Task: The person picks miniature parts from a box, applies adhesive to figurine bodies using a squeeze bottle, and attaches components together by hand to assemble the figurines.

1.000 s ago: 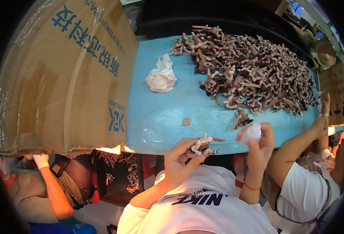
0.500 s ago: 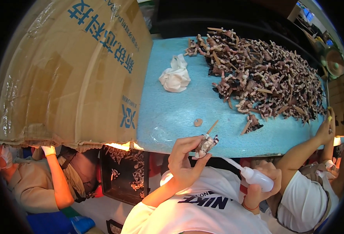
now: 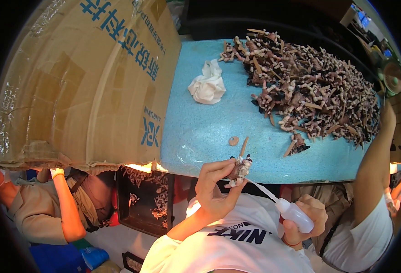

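Note:
My left hand [image 3: 215, 191] pinches a small painted figurine [image 3: 240, 170] above the near edge of the blue work surface. A tan blade-like piece sticks up from the figurine. In my right hand [image 3: 310, 218] is a white squeeze bottle [image 3: 296, 215], its fingers wrapped round the body. The bottle's long thin nozzle points up and left, with its tip close to the underside of the figurine; whether they touch I cannot tell. A small round tan piece [image 3: 233, 141] lies on the surface just beyond the figurine.
A large heap of similar figurines [image 3: 318, 91] covers the right of the blue surface [image 3: 200, 132]. Crumpled white tissue [image 3: 208, 83] lies left of it. A tall cardboard box [image 3: 82, 86] stands at the left. Co-workers sit on both sides, one arm [image 3: 377, 159] reaching in at right.
The figurine has turned more upright in my left hand, and the bottle has shifted slightly lower. At right, the co-worker's arm has reached farther forward beside the heap.

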A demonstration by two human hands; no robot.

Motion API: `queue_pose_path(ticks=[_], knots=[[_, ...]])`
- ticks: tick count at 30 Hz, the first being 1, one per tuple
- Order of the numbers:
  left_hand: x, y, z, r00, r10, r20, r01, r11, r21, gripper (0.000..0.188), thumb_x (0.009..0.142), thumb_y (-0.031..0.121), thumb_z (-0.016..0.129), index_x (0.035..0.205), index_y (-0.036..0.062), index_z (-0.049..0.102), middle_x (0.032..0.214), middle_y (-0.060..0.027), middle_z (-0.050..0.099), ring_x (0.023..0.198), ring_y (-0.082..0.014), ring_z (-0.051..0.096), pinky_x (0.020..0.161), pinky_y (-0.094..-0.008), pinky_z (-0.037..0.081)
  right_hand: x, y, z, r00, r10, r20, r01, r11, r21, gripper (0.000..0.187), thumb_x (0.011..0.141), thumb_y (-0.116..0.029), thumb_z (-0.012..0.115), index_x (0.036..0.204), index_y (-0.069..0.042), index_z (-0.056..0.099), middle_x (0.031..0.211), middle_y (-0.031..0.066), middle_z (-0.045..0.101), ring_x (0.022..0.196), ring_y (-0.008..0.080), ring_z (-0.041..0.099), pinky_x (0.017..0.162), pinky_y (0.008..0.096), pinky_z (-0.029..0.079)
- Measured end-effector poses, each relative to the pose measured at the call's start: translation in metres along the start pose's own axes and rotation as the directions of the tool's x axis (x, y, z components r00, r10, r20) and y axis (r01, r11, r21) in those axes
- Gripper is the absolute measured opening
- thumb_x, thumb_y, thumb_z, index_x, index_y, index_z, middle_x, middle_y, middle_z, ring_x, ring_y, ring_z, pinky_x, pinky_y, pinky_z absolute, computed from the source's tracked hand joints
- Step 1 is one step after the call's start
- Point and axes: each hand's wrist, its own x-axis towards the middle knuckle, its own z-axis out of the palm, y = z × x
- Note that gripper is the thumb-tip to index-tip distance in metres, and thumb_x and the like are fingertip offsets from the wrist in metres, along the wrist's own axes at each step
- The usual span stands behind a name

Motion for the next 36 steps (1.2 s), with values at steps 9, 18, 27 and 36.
queue_pose_path(ticks=[9,18,27,36], knots=[[-0.001,0.001,0.0,1.0,-0.007,0.009,0.007,1.0,0.004,0.038,0.068,-0.01,0.066,0.103,-0.0016,0.053,0.103,-0.0149,0.051,0.086,-0.0179,0.061,0.074,-0.0243,0.051,-0.001,0.0,-0.001,1.0,-0.001,-0.018,0.001,0.999,-0.038,0.042,0.06,-0.025,0.078,0.082,0.002,0.054,0.055,0.0088,0.051,0.039,0.019,0.047,0.036,0.0273,0.033],[-0.003,0.0,0.001,1.0,-0.015,0.012,0.015,1.0,-0.009,0.039,0.068,-0.01,0.066,0.104,-0.001,0.053,0.103,-0.0148,0.05,0.088,-0.0187,0.06,0.075,-0.0245,0.05,0.001,0.003,-0.004,0.997,0.015,0.076,-0.012,0.999,-0.038,0.041,0.061,-0.024,0.077,0.083,0.001,0.053,0.053,0.0082,0.051,0.038,0.0179,0.045,0.036,0.0264,0.032],[-0.004,0.001,0.0,0.998,-0.053,0.016,0.054,0.997,-0.052,0.043,0.064,-0.01,0.07,0.102,-0.0016,0.053,0.102,-0.0156,0.052,0.089,-0.0204,0.058,0.076,-0.0269,0.049,0.002,0.004,0.002,1.0,0.027,0.002,-0.028,0.998,0.064,0.039,0.063,-0.022,0.075,0.08,0.004,0.052,0.053,0.0089,0.052,0.037,0.0174,0.044,0.035,0.0272,0.034],[-0.01,0.002,-0.001,0.986,-0.165,0.032,0.169,0.969,-0.181,0.044,0.063,-0.011,0.07,0.103,-0.0017,0.053,0.103,-0.0157,0.052,0.098,-0.025,0.055,0.085,-0.033,0.045,-0.003,0.01,0.003,0.984,0.049,-0.173,-0.03,0.993,0.11,0.038,0.066,-0.023,0.072,0.079,0.006,0.051,0.051,0.0097,0.052,0.036,0.0171,0.044,0.035,0.0271,0.036]])
